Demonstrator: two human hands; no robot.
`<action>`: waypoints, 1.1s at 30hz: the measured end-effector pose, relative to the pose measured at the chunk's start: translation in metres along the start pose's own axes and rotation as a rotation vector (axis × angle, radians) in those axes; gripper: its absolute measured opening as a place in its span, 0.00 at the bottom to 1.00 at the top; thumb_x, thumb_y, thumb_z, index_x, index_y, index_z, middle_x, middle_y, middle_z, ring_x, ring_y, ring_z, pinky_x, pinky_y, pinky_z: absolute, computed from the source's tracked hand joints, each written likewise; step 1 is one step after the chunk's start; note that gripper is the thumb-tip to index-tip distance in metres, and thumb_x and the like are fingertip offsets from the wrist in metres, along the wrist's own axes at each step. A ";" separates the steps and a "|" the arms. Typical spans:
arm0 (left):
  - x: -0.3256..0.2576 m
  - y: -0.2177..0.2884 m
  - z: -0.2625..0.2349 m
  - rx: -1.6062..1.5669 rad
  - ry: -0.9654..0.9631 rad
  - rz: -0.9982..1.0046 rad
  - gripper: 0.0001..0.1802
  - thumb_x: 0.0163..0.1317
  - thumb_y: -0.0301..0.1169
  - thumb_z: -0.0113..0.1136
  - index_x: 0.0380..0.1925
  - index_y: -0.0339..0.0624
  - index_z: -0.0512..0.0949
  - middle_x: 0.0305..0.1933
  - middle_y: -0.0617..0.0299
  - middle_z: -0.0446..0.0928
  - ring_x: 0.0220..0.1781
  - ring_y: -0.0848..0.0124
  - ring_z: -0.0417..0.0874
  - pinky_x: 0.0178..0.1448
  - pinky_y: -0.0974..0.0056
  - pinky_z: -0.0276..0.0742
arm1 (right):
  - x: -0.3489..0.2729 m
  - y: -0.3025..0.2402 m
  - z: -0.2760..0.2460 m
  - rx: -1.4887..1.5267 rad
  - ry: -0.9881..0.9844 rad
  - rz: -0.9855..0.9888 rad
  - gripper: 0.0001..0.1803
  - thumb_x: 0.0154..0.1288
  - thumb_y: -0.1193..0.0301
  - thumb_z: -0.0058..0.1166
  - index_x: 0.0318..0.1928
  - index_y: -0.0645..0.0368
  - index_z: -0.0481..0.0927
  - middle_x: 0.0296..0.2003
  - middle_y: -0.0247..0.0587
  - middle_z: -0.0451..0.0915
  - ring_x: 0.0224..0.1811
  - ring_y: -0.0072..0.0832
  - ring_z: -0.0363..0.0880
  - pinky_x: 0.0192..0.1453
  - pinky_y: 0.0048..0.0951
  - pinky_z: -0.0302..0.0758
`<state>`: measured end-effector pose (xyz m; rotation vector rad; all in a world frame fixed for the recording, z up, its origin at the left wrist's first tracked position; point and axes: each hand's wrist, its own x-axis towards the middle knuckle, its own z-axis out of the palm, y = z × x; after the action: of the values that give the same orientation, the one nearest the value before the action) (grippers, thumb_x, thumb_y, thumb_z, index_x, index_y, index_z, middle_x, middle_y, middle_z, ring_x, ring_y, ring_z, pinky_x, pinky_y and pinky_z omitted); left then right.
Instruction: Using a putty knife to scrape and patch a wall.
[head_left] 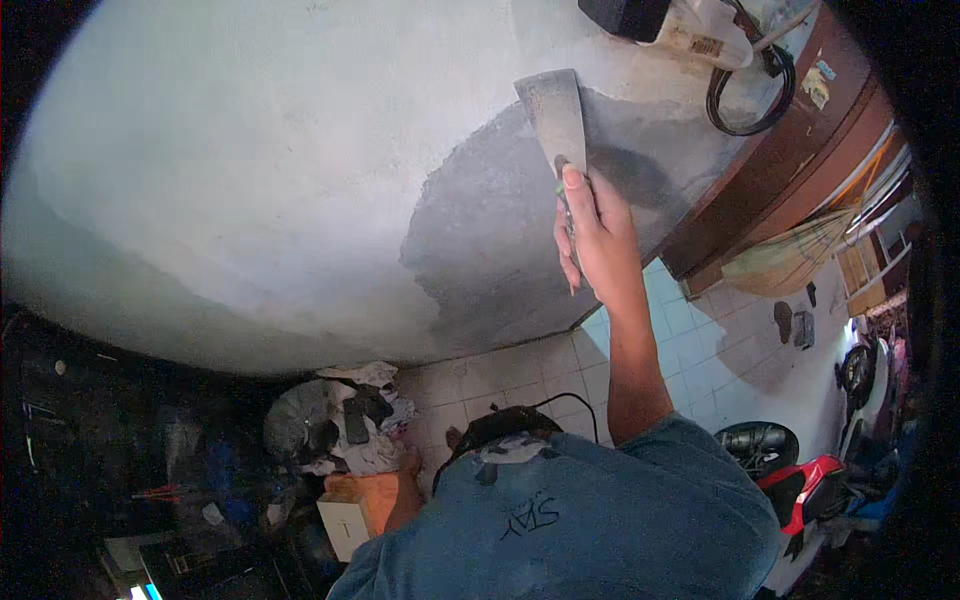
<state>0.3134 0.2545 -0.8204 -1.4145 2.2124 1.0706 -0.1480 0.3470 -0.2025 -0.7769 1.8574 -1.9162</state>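
My right hand (598,235) is closed round the handle of a putty knife (556,112), thumb laid along it toward the blade. The wide metal blade points up, in front of the upper edge of a rough dark grey patch (490,215) on the pale wall (270,130). Whether the blade touches the wall I cannot tell. A shadow of hand and tool falls on the patch to the right. At the lower left my left arm hangs down, with my left hand (411,465) low beside a pile of clothes (345,420); its fingers cannot be made out.
A brown door frame (745,180) bounds the wall on the right, beside a coiled black cable (712,108) and a white container (705,35). Floor tiles (680,310) lie below. A red and black motorbike (808,490) stands at lower right. A white box (343,525) sits lower left.
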 end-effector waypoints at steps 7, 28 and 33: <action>-0.001 -0.003 0.001 0.002 -0.012 0.013 0.10 0.54 0.36 0.54 0.27 0.43 0.79 0.26 0.56 0.78 0.25 0.60 0.79 0.29 0.54 0.74 | -0.001 0.013 -0.004 -0.050 0.059 0.041 0.22 0.74 0.54 0.45 0.32 0.61 0.70 0.12 0.31 0.64 0.06 0.18 0.59 0.08 0.24 0.54; -0.005 -0.010 -0.002 -0.006 -0.010 0.009 0.09 0.54 0.35 0.54 0.27 0.43 0.79 0.26 0.56 0.78 0.25 0.60 0.79 0.29 0.54 0.74 | -0.009 0.039 0.020 0.123 0.134 -0.047 0.22 0.75 0.54 0.41 0.33 0.62 0.68 0.14 0.32 0.64 0.07 0.18 0.60 0.07 0.24 0.57; -0.007 -0.016 -0.007 0.001 -0.017 0.007 0.09 0.54 0.35 0.54 0.27 0.43 0.78 0.26 0.56 0.78 0.25 0.61 0.79 0.29 0.54 0.74 | -0.004 0.033 0.033 0.229 0.138 -0.066 0.22 0.76 0.54 0.40 0.31 0.61 0.66 0.14 0.32 0.64 0.07 0.19 0.61 0.07 0.24 0.57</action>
<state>0.3316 0.2505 -0.8184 -1.3937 2.2068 1.0798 -0.1285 0.3211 -0.2366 -0.6535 1.6649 -2.2267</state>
